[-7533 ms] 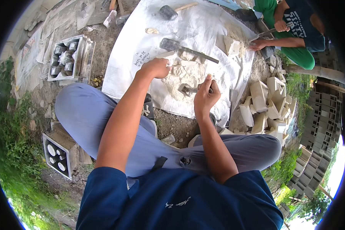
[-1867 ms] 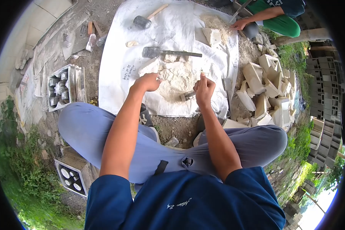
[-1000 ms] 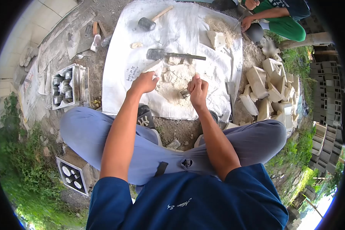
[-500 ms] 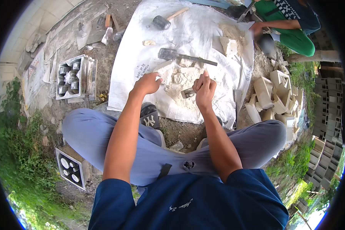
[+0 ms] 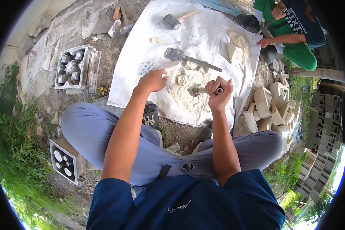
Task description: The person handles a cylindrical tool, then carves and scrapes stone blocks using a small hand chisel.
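My right hand (image 5: pixel 220 94) is closed round the handle of a small scraper with a flat metal blade (image 5: pixel 194 90). The blade reaches into a heap of pale crumbled stone and powder (image 5: pixel 186 80) on a white sack sheet (image 5: pixel 128 82). At the heap's left side is my left hand (image 5: pixel 153 81), thumb and fingers apart and nothing visible in it; whether it touches the stone I cannot tell. Just beyond both hands a dark-headed mallet (image 5: pixel 174 54) lies across the sheet. Farther off rests a black mallet (image 5: pixel 171 22) with a wooden handle.
At the top right sits a co-worker in green trousers (image 5: pixel 298 51), holding a long tool. Pale block pieces (image 5: pixel 265 100) are piled on the right. Metal moulds (image 5: pixel 71 68) and a framed box with round shapes (image 5: pixel 64 162) stand at left. Hand tools (image 5: pixel 117 21) lie beyond the sheet.
My right hand has moved slightly right and turned, so the scraper's handle end now shows. My left hand has shifted slightly right. The co-worker's second hand has come into view.
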Available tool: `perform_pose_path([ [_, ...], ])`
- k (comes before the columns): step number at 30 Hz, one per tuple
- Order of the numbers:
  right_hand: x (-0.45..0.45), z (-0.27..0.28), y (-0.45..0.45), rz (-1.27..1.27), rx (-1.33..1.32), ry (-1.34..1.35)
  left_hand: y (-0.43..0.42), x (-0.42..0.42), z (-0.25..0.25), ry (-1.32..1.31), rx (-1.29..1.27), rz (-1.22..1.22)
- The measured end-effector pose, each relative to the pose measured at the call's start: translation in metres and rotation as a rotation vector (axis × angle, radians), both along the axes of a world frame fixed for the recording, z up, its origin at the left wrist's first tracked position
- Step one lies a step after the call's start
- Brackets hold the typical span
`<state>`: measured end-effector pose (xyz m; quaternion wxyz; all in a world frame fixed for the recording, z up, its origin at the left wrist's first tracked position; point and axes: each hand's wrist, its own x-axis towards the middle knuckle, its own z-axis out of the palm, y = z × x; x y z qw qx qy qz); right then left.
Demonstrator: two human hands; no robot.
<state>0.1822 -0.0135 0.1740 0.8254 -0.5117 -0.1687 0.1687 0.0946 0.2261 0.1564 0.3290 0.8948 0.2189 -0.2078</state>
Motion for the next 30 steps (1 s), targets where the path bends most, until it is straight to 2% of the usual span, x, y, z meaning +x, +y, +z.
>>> perform_pose_path([
  [3,-0.004,-0.036,0.008,-0.144,-0.162,0.057,0.000,0.003,-0.001,-0.018,-0.015,-0.005],
  [4,-0.004,-0.062,0.006,-0.130,-0.021,0.095,-0.001,0.006,-0.004,-0.027,-0.009,-0.013],
  [6,0.005,-0.046,0.008,-0.142,-0.127,0.105,-0.003,0.009,-0.005,0.015,0.015,-0.043],
  [12,0.003,-0.002,0.006,-0.026,-0.022,0.033,0.000,0.003,0.002,0.033,0.007,-0.028],
  [14,0.003,-0.033,0.002,-0.025,-0.011,0.044,0.002,0.005,0.009,0.068,-0.041,-0.021],
  [16,0.005,-0.075,0.001,-0.040,-0.142,0.072,0.000,0.006,0.008,0.059,-0.021,-0.026],
  [17,0.004,-0.058,0.010,-0.062,-0.191,-0.005,0.000,0.008,0.007,0.057,-0.002,-0.036],
  [20,0.003,-0.040,0.017,-0.059,-0.194,-0.015,-0.002,0.010,-0.002,0.036,0.015,-0.053],
  [26,0.016,-0.005,0.000,0.197,-0.134,-0.031,0.004,0.008,0.003,0.008,-0.007,-0.032],
  [28,0.019,-0.050,0.003,0.155,-0.249,0.052,0.001,0.009,0.001,0.010,-0.003,-0.037],
  [30,0.006,-0.052,0.018,-0.151,-0.269,0.041,-0.001,0.016,-0.001,0.027,-0.001,-0.055],
])
